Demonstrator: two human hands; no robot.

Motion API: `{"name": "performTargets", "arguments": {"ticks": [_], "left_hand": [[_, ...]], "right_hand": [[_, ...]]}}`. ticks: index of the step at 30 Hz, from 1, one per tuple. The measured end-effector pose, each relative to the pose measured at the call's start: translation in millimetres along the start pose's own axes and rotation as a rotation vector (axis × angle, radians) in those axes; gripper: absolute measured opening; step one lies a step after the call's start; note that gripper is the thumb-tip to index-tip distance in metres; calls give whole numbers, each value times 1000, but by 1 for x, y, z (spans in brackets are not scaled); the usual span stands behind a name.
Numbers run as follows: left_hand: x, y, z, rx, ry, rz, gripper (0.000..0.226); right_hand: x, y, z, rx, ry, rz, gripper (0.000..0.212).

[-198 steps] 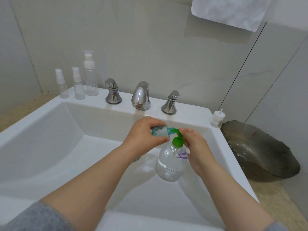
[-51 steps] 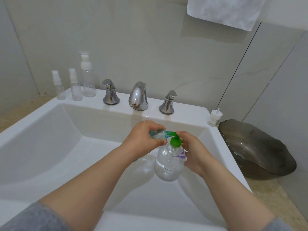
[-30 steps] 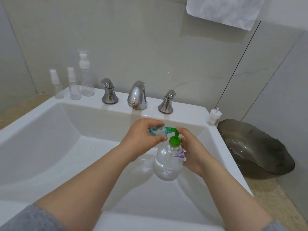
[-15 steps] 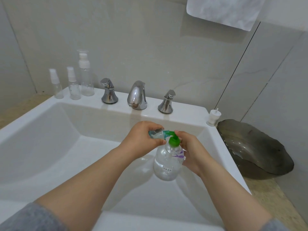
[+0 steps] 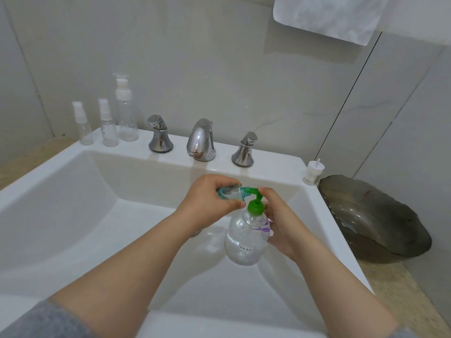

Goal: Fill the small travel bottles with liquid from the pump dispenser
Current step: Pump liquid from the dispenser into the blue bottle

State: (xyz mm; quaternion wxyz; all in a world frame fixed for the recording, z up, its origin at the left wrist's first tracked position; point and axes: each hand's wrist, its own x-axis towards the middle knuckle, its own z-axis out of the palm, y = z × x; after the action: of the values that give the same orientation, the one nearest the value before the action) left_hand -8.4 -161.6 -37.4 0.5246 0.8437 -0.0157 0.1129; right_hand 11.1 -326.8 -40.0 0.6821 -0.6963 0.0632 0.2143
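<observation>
both hands meet over the basin of a white sink (image 5: pixel 268 164), close enough that the knuckles nearly touch. left hand (image 5: pixel 207 203) has its fingers and thumb curled round a small bottle (image 5: pixel 229 193), clear with a blue-green tint, held on its side with the mouth pointing toward the right hand. right hand (image 5: pixel 280 223) wraps round the far side of the pump dispenser (image 5: pixel 244 240), a round clear bottle held in the air and tilted a little, with clear liquid in its lower part and a purple mark on its label. one right fingertip sits on top of the green pump head (image 5: pixel 255 206), whose spout reaches across to the mouth of the small bottle; whether liquid is running cannot be told. beyond the hands, on the back ledge, stands a chrome tap (image 5: pixel 201 140) between two chrome handles (image 5: pixel 159 135) (image 5: pixel 245 150). farther off to the left of the left hand, three empty clear bottles with white tops stand in a row: two short spray bottles (image 5: pixel 83 128) (image 5: pixel 108 128) and a taller one (image 5: pixel 125 113). past the right hand, at the sink's corner, sits a small white cap (image 5: pixel 313 173), and beside it a dark shallow bowl (image 5: pixel 378 220). a white towel (image 5: pixel 327 15) hangs high on the wall above the right hand. grey sleeves show at both elbows.
</observation>
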Motion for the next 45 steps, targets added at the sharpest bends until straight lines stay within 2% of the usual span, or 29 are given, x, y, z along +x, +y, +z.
{"name": "performTargets", "arguments": {"ticks": [13, 25, 34, 39, 45], "left_hand": [[1, 0, 0, -25, 1, 3, 44], [0, -5, 2, 30, -48, -15, 44], [0, -5, 2, -13, -59, -44, 42], [1, 0, -1, -53, -44, -28, 35], [1, 1, 0, -29, -26, -4, 42]], "right_hand": [[1, -2, 2, 26, -6, 33, 47], [-1, -4, 4, 47, 15, -14, 21], [0, 1, 1, -7, 2, -40, 26], [-2, 0, 3, -78, 6, 4, 42], [-1, -4, -3, -41, -14, 38, 36]]}}
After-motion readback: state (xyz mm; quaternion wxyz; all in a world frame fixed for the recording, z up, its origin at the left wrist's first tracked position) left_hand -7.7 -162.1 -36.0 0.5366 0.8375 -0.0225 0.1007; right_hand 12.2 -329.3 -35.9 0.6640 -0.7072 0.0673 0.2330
